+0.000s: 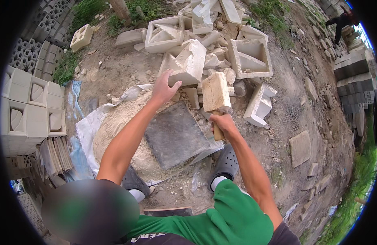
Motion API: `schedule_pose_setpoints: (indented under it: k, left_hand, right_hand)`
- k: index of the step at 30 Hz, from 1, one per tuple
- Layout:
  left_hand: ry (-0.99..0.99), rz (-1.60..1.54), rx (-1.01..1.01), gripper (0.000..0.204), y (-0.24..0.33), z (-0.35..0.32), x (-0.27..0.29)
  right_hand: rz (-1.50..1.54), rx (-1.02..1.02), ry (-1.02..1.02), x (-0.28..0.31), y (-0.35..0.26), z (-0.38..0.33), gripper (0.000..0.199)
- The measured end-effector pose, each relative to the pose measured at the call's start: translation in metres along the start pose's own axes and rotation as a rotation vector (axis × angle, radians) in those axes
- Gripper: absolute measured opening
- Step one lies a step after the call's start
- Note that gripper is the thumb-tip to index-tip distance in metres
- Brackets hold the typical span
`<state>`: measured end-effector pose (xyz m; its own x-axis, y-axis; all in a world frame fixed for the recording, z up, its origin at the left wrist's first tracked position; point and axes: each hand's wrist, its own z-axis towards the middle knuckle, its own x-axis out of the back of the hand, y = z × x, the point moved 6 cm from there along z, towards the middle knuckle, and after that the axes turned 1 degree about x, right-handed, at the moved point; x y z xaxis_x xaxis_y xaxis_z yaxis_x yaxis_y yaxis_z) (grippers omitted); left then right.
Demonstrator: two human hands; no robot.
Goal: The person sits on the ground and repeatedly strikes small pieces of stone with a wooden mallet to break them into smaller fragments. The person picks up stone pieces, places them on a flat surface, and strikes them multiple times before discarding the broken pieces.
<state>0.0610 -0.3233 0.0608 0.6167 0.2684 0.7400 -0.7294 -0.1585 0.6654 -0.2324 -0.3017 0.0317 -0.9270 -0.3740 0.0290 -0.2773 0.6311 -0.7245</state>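
Observation:
My left hand (165,87) is at the near left corner of a pale, broken concrete block (187,61). Its fingers lie along the block's edge, with the thumb at the lower side, and it seems to grip that corner; the fingertips are partly hidden. In my right hand (222,123) is the short handle of a wooden mallet, its worn, dusty head (216,92) raised upright in front of the rubble. Between my forearms, a dark square slab (177,134) lies on a heap of pale powder (115,124), which rests on a white plastic sheet (90,122).
Broken hollow blocks (250,57) and loose rubble (217,57) are piled ahead. An angled block piece (260,105) lies to the right. Stacked pale blocks (35,98) stand at left, grey blocks (356,79) at far right. A flat slab (299,148) lies on the dirt.

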Motion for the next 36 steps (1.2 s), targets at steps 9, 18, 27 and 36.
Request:
schedule_pose_setpoints:
  k: [9, 18, 27, 36]
  left_hand:
    - [-0.161, 0.13, 0.278, 0.053, 0.038, 0.09, -0.034]
    - [-0.198, -0.174, 0.452, 0.035, 0.003, 0.106, -0.057]
    - [-0.321, -0.497, 0.537, 0.029, -0.061, 0.124, -0.002]
    - [-0.13, -0.231, 0.37, 0.031, -0.077, -0.025, 0.037]
  right_hand:
    - [0.062, 0.015, -0.011, -0.005, 0.019, 0.001, 0.028]
    - [0.05, -0.022, -0.034, 0.007, 0.017, 0.003, 0.028]
    - [-0.002, 0.012, -0.034, 0.01, 0.011, 0.005, 0.031]
    - [-0.058, -0.1, -0.087, 0.005, 0.031, 0.016, 0.031]
